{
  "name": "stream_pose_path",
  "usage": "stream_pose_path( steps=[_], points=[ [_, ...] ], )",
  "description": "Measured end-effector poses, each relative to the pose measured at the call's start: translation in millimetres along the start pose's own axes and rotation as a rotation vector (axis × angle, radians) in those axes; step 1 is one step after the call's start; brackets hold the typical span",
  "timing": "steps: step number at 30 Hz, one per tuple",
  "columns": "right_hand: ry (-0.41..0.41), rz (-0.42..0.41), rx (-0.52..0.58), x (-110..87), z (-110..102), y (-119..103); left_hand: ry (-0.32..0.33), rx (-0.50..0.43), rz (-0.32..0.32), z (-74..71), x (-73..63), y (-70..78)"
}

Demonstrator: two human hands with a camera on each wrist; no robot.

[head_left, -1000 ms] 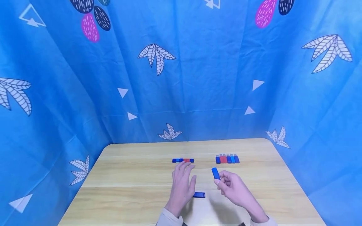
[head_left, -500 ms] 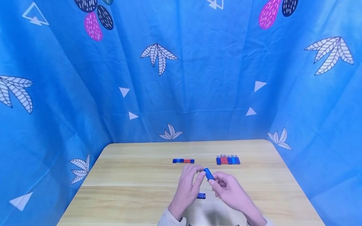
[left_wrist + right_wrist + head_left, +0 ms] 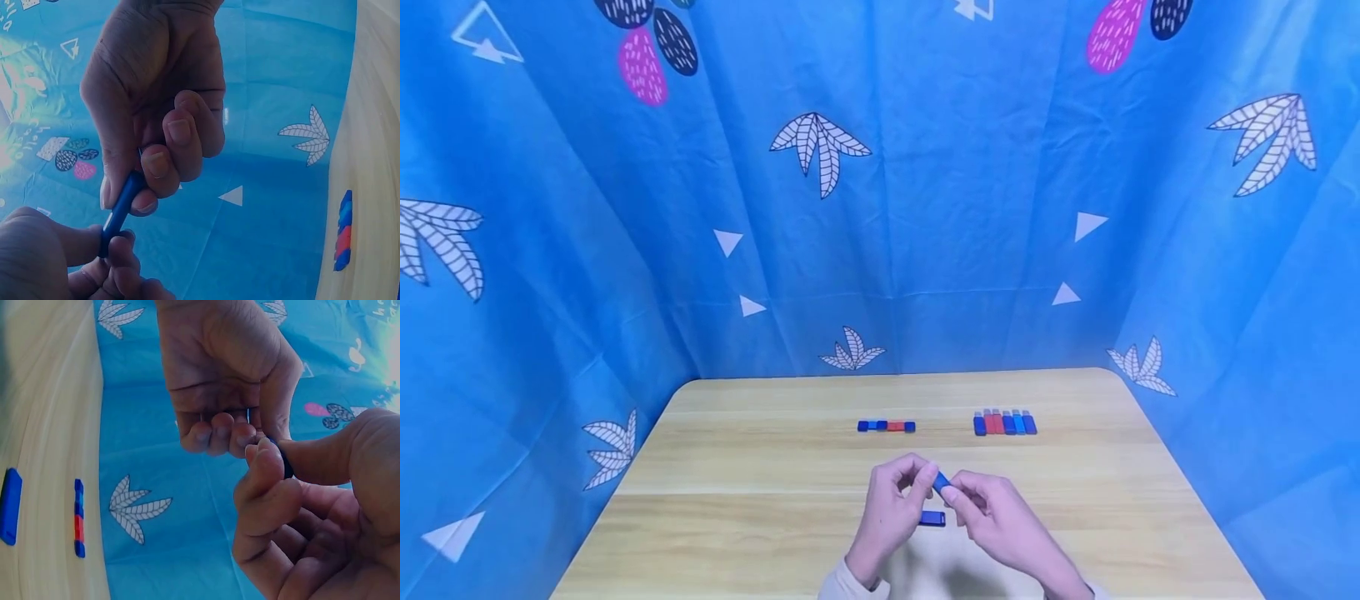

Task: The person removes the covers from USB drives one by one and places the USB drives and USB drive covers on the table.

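Note:
Between my hands, over the table's front middle, is a blue USB drive [image 3: 941, 482]. My left hand [image 3: 883, 512] pinches one end between thumb and fingers. My right hand [image 3: 1003, 517] pinches the other end. In the left wrist view the same USB drive [image 3: 122, 203] slants from my right hand [image 3: 162, 69] at the top to my left hand [image 3: 37, 250] at bottom left. In the right wrist view fingers hide most of it. A second blue stick [image 3: 932, 518], much like it, lies on the table below, partly behind my left hand.
At the back of the wooden table [image 3: 737, 467], several small blue and red caps [image 3: 886, 426] form a row. Right of them several blue and red USB drives [image 3: 1004, 423] lie side by side, metal plugs pointing back. A blue patterned curtain [image 3: 887, 250] encloses the table's back and sides.
The right hand has carried the blue USB drive left and down. The left hand has come over from near the row of caps, and its thumb and fingers now pinch the drive's other end.

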State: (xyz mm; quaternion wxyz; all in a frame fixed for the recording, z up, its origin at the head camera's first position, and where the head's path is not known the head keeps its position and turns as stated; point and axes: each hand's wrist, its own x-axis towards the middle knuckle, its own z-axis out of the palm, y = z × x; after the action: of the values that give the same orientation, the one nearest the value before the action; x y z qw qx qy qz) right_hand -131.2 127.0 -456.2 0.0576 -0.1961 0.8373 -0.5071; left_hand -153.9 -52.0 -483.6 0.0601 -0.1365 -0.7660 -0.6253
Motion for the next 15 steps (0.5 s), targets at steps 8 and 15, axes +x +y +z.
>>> stream_pose_path(
  steps=[8, 15],
  points=[
    [0.041, 0.024, -0.032, -0.1, -0.6, -7.3, 0.034, -0.044, -0.027, 1.0, 0.4, 5.5],
    [0.088, 0.039, -0.059, -2.3, 2.8, -18.0, 0.076, -0.047, -0.037, -0.3, -1.9, 12.6]
  ],
)
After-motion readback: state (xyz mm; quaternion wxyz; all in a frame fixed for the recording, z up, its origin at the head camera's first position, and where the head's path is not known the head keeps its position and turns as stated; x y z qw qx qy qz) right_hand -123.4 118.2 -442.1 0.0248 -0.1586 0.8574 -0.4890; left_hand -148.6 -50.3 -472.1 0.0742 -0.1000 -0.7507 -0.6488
